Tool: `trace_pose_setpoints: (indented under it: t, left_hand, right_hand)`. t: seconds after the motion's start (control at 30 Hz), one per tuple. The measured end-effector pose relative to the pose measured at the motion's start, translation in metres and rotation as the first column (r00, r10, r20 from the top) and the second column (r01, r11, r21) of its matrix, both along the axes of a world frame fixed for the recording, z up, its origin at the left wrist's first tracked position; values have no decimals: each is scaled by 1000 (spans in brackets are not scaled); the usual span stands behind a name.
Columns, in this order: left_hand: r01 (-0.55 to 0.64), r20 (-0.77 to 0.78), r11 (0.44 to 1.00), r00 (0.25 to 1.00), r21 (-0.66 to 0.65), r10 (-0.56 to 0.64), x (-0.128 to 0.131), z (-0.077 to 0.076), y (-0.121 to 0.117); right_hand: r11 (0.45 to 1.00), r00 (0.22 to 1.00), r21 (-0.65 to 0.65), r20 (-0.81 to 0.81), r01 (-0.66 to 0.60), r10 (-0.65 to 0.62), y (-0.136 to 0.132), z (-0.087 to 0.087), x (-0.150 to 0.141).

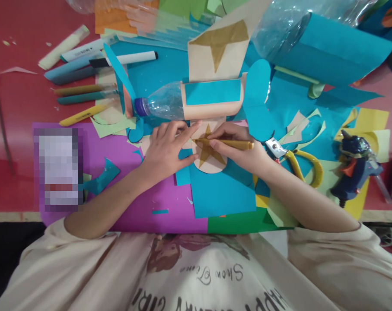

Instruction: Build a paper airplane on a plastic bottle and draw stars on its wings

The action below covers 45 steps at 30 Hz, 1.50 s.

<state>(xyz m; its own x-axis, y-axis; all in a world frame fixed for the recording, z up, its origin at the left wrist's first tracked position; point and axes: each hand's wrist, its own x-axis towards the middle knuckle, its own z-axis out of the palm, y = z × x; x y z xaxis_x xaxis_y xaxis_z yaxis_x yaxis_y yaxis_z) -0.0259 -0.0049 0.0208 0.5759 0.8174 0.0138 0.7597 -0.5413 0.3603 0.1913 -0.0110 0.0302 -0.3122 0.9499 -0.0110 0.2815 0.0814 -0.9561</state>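
Note:
My right hand (236,147) pinches a golden-brown marker (236,144), its tip at the left edge of a star (208,151) coloured on a pale paper piece (218,167) with a rounded lower end. Fingers spread, my left hand (170,144) rests flat at the left side of that piece. Just beyond both hands lies a clear plastic bottle (166,101) with a purple cap (141,106), wrapped in pale and blue paper. Another pale paper (196,65) with a partly visible brown star shape extends behind the bottle. A blue rounded cutout (258,101) stands at the bottle's base.
Yellow-handled pliers (296,164) and a dark blue glue gun (351,168) lie at the right. Several markers (82,112) are at the left, above a pixelated rectangular object (59,168). Blue, purple (131,216) and green sheets cover the red table (11,103), with paper scraps about.

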Motion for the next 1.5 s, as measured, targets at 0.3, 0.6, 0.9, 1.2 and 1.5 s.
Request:
trace_pose_setpoints:
  t: [0.3, 0.6, 0.9, 1.2, 1.5]
  left_hand:
    - [-4, -2, 1000, 1000, -9, 4, 0, 0, 0]
    - [-4, 4, 1000, 1000, -29, 4, 0, 0, -1]
    - [0, -3, 1000, 1000, -27, 0, 1, 1, 0]
    - [13, 36, 1000, 999, -6, -13, -2, -4, 0]
    - [0, 8, 1000, 1000, -9, 0, -1, -1, -1]
  right_hand:
    - [999, 999, 21, 5, 39, -39, -1, -3, 0]
    - [997, 996, -55, -63, 56, -60, -2, 1, 2]
    - [1000, 999, 21, -50, -8, 9, -1, -3, 0]
    - [999, 999, 5, -29, -32, 32, 0, -1, 1]
    - [1000, 1000, 18, 12, 6, -6, 0, -2, 2]
